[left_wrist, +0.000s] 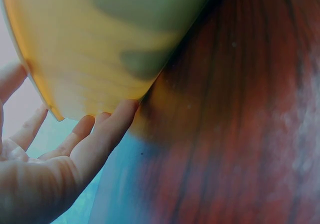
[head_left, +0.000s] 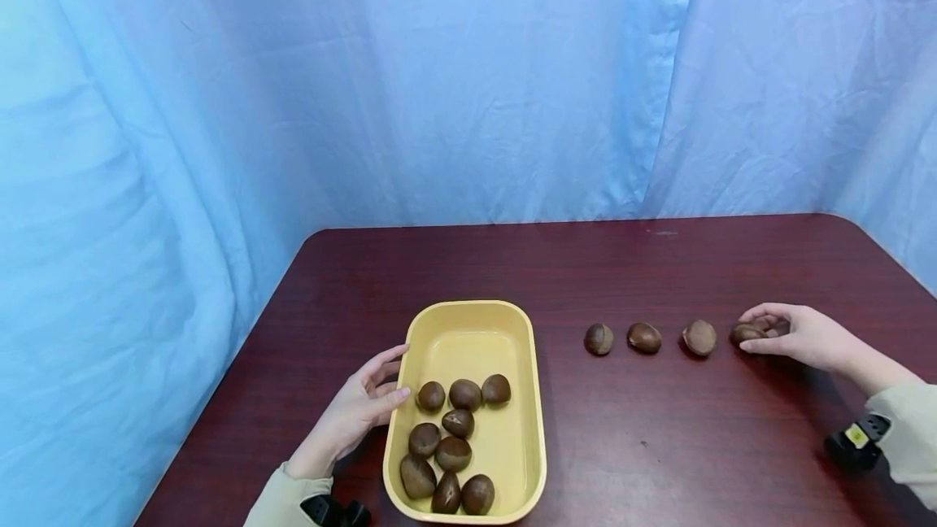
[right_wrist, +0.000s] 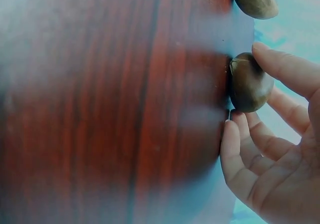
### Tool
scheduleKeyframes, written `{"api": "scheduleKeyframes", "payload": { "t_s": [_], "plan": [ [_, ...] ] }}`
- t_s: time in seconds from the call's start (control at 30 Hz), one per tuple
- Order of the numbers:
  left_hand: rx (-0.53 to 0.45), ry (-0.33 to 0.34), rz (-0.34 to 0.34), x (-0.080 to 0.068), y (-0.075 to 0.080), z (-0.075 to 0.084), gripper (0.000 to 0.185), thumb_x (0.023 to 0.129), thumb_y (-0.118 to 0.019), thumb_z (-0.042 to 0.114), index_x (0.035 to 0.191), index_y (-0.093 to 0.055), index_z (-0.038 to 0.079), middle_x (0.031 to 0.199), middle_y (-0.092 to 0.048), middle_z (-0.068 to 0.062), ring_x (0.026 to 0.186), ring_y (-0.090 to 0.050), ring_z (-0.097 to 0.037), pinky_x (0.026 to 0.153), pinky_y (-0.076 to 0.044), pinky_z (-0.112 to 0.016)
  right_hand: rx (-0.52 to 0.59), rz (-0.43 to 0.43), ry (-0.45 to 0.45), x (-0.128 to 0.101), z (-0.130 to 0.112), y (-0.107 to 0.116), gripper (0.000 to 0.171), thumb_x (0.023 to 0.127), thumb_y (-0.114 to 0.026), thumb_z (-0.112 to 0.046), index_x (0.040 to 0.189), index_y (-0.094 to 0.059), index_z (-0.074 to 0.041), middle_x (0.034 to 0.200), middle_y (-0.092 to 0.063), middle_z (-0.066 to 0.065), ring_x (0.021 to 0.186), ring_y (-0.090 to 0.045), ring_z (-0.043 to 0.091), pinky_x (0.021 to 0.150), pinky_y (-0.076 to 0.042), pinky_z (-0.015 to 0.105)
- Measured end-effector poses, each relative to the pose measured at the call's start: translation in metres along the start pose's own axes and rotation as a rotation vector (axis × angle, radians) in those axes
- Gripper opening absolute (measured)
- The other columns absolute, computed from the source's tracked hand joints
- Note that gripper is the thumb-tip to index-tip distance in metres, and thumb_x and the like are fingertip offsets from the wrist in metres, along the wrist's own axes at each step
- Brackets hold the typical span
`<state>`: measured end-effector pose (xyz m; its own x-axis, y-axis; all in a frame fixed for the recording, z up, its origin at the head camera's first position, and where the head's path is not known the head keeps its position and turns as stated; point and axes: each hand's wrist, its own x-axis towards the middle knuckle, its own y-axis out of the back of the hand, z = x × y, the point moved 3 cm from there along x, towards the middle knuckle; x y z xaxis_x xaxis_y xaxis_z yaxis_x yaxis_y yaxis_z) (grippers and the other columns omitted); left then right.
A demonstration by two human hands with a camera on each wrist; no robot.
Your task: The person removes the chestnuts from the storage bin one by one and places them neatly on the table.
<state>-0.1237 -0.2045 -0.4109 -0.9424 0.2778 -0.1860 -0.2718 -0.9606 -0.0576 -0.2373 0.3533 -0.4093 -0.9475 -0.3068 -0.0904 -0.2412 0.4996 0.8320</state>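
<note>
My left hand point(head_left: 359, 405) holds the left side of a yellow tray point(head_left: 538, 421), its thumb over the rim and fingers along the outer wall. In the left wrist view, fingertips point(left_wrist: 127, 109) touch the tray wall point(left_wrist: 75, 79). Several brown chestnuts point(head_left: 454, 454) lie in the tray's near and middle part. Off to the right, my right hand point(head_left: 805, 336) pinches a chestnut point(head_left: 743, 334) between thumb and fingers, at the table surface. The right wrist view shows this chestnut point(right_wrist: 250, 84) against the thumb, with the other fingers curved below it.
Three chestnuts stand in a row right of the tray: a left one point(head_left: 599, 339), a middle one point(head_left: 645, 337) and a paler one point(head_left: 699, 337) nearest the right hand. The dark red table point(head_left: 659, 446) has blue curtains point(head_left: 468, 88) behind it and at its sides.
</note>
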Motion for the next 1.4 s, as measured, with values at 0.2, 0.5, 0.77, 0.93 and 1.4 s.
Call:
{"api": "scheduleKeyframes", "payload": {
  "t_s": [0.2, 0.5, 0.77, 0.93, 1.4],
  "plan": [
    [0.0, -0.001, 0.001, 0.0, 0.0, 0.001, 0.067, 0.093, -0.057, 0.005, 0.149, -0.02, 0.004, 0.143, -0.029, -0.03, 0.102, -0.063, -0.012, 0.08, -0.055, -0.034, -0.051, -0.01, 0.006, 0.001, 0.0, 0.012, 0.047, 0.081, -0.075, -0.024, 0.114, -0.059, 0.005, 0.104, -0.063, 0.022, 0.081, -0.058, 0.0, 0.065, -0.049, 0.027],
    [0.0, 0.006, 0.004, -0.001, 0.0, 0.0, 0.067, 0.093, -0.056, 0.005, 0.15, -0.02, 0.004, 0.143, -0.03, -0.03, 0.101, -0.063, -0.012, 0.079, -0.055, -0.034, -0.106, -0.009, 0.013, 0.003, -0.013, 0.032, 0.051, 0.082, -0.074, -0.028, 0.119, -0.057, 0.003, 0.112, -0.06, 0.03, 0.086, -0.06, 0.007, 0.063, -0.049, 0.026],
    [0.006, 0.003, 0.003, -0.001, 0.0, -0.001, 0.066, 0.094, -0.056, 0.005, 0.15, -0.02, 0.005, 0.143, -0.03, -0.029, 0.102, -0.063, -0.012, 0.08, -0.055, -0.034, -0.128, 0.011, 0.012, 0.009, -0.028, 0.039, 0.053, 0.083, -0.073, -0.031, 0.121, -0.057, 0.002, 0.113, -0.059, 0.028, 0.091, -0.06, 0.02, 0.065, -0.048, 0.031],
    [0.003, 0.005, 0.006, -0.002, 0.001, -0.002, 0.067, 0.094, -0.056, 0.005, 0.15, -0.02, 0.005, 0.143, -0.03, -0.029, 0.101, -0.063, -0.012, 0.08, -0.055, -0.035, -0.107, 0.015, 0.03, 0.015, -0.048, 0.039, 0.053, 0.084, -0.072, -0.033, 0.122, -0.056, 0.0, 0.114, -0.06, 0.025, 0.096, -0.059, 0.031, 0.067, -0.049, 0.033],
    [0.004, -0.004, -0.004, -0.002, -0.001, 0.002, 0.067, 0.094, -0.056, 0.006, 0.15, -0.02, 0.005, 0.143, -0.029, -0.03, 0.103, -0.063, -0.013, 0.08, -0.055, -0.035, 0.012, 0.006, 0.161, 0.039, -0.128, 0.011, 0.043, 0.084, -0.072, -0.031, 0.119, -0.06, -0.008, 0.113, -0.064, 0.016, 0.107, -0.059, 0.035, 0.084, -0.05, 0.048]
  ]
}}
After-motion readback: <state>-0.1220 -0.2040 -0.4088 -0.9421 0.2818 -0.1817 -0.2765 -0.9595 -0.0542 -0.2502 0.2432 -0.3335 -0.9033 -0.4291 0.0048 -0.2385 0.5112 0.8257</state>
